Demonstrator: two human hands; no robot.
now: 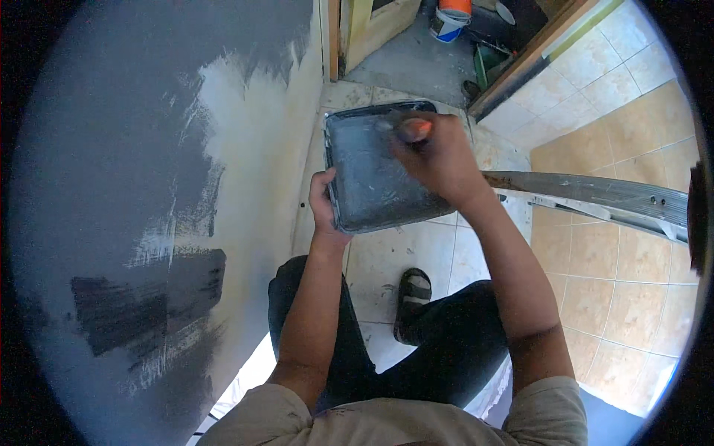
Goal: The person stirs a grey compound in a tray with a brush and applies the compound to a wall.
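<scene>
A black paint tray (pixel 364 178), coated inside with dark grey paint, is held out in front of me over the floor. My left hand (pixel 322 204) grips it by the left side, thumb on the rim and fingers underneath. Above the tray's right half, my right hand (pixel 448 160) is closed around a paintbrush (pixel 416 131) with an orange handle end. The bristles are blurred near the tray's far side, and I cannot tell whether they touch the paint.
Close on my left stands a wall (pixel 111 163), partly painted grey, with a darker wet-looking patch (pixel 149 301) and a pale unpainted strip. A metal ladder (pixel 595 195) is at right, before a tiled wall (pixel 595 297). A white bucket (pixel 448 26) stands beyond the doorway.
</scene>
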